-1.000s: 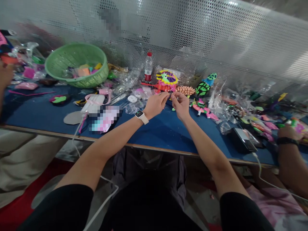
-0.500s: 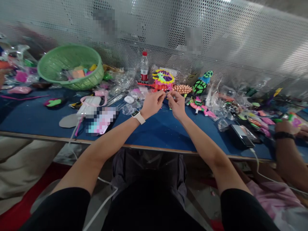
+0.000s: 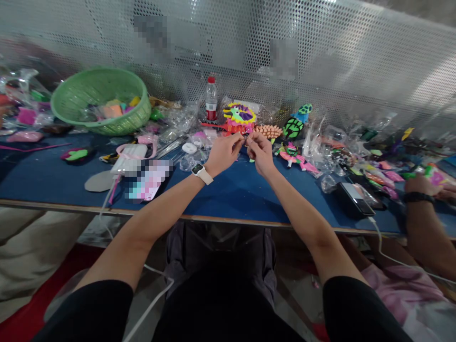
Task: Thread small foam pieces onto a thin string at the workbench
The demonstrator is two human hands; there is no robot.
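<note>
Blue tabletop [image 3: 231, 202] spreads under the two hands I follow from afar; my left hand [image 3: 225, 154], with a pale-banded watch [image 3: 202, 173] at its wrist, has its fingers curled inward, the tips drawn to a narrow pinch; my right hand [image 3: 261, 152] faces it, thumb and forefinger closed together, the other fingers folded loosely. Between the fingertips of both hands I see a small dark piece [image 3: 245, 137], gripped from either side; it is too small and too covered by the fingers for me to tell its shape.

Just beyond the hands sits a yellow-rimmed purple figure [image 3: 240, 114], above red parts; a spiky orange piece [image 3: 269, 131] lies to its right, then a green-and-black figure [image 3: 294, 126]; a pink-and-green figure [image 3: 292, 154] rests nearer, to the right of my right hand. Behind my left hand a red-capped bottle [image 3: 211, 99] stands upright; farther left, a green basket [image 3: 121, 127] bears coloured pieces; a white power bank [image 3: 131, 160] lies just beside a phone [image 3: 151, 180]; at the far right, another person's hand [image 3: 422, 184] touches something brightly coloured.
</note>
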